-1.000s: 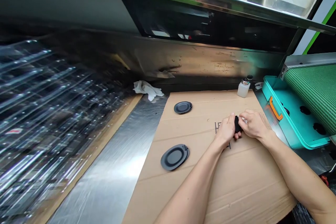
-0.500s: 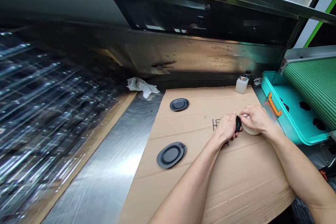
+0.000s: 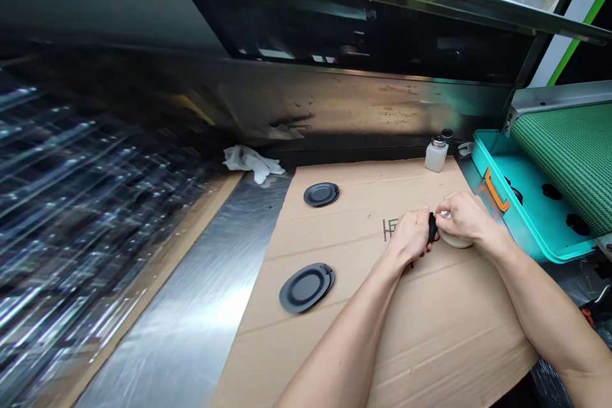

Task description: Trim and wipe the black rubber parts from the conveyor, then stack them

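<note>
My left hand (image 3: 412,233) is closed around a small rounded black plastic part (image 3: 432,227), held on edge over the cardboard sheet (image 3: 335,236). My right hand (image 3: 463,217) has its fingers pinched together at that part's right side; what lies between them, if anything, is hidden. Under the right hand sits a pale round object (image 3: 456,241), mostly covered, its kind unclear. To the left, two flat oval black plastic pieces lie on the cardboard: a farther black oval piece (image 3: 321,194) and a nearer black oval piece (image 3: 306,288).
A white bottle (image 3: 436,154) with a metal cap stands at the cardboard's far edge. On the right, a teal bin (image 3: 530,204) with black parts inside sits beside a green conveyor belt (image 3: 568,153). White gloves or cloth (image 3: 253,162) lie back left, near stacked clear-wrapped material (image 3: 71,204).
The view has shifted slightly, so the things on the cardboard appear a little farther left. Both hands stay at the black part, with only slight finger movement.
</note>
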Demonstrator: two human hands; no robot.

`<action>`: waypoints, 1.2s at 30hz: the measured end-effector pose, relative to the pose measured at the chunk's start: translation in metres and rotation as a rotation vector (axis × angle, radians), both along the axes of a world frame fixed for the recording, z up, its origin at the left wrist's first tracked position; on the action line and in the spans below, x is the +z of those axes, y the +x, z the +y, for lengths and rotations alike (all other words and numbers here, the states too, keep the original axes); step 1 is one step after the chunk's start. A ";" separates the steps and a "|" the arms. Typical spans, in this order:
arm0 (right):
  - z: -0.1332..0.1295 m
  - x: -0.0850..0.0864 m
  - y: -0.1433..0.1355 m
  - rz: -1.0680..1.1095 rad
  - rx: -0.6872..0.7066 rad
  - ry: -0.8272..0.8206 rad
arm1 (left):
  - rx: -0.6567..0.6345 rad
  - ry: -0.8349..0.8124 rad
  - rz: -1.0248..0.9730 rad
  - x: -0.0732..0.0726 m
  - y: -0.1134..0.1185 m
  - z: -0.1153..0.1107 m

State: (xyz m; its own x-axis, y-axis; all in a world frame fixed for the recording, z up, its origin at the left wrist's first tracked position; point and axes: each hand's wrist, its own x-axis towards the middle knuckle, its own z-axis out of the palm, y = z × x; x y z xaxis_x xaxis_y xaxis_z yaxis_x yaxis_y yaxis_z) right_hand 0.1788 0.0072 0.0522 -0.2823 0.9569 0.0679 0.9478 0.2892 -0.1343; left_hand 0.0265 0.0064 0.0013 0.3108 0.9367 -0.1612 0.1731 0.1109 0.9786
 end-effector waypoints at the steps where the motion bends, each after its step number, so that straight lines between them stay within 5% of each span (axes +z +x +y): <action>1: 0.000 0.001 0.000 0.003 0.007 0.000 | -0.009 0.005 0.007 0.000 0.000 0.000; 17: 0.002 -0.001 0.000 0.007 -0.010 0.006 | -0.021 0.016 0.014 0.000 0.002 0.000; 22: 0.007 -0.014 0.009 0.244 -0.004 0.123 | 0.114 -0.404 -0.368 0.009 -0.003 0.014; 26: 0.013 -0.018 0.027 0.306 -0.268 0.257 | 0.143 -0.824 -0.786 0.022 -0.017 0.026; 30: 0.019 -0.018 0.042 0.160 -0.421 0.176 | 0.214 -0.891 -0.895 0.024 -0.024 0.029; 36: 0.018 -0.018 0.043 0.029 -0.396 0.075 | 0.236 -0.873 -0.913 0.022 -0.022 0.028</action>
